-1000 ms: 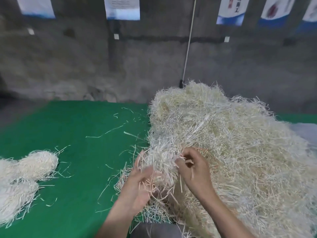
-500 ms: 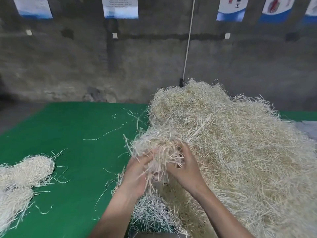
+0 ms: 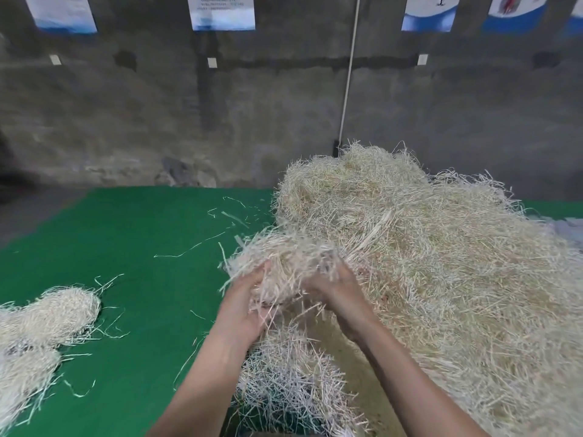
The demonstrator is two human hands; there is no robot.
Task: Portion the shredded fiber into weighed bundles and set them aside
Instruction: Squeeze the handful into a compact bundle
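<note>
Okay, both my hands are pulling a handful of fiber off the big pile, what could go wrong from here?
The handful that the left hand and right hand grip looks tangled with the big pile; pulling may drag extra fiber along and spoil the portion. Strands hang loose under it, so some may drop onto the green surface.

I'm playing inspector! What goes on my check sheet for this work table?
Surface: green mat, its right side buried under fiber.
Job's things: big fiber pile at right; clump raised at its left edge; set-aside bundles at far left; no scale seen.
Clutter: loose strands scattered on the mat.
Grips: left hand and right hand both hold the clump.
Cables: white cord running down the wall.
Surroundings: grey concrete wall, posters along its top.
</note>
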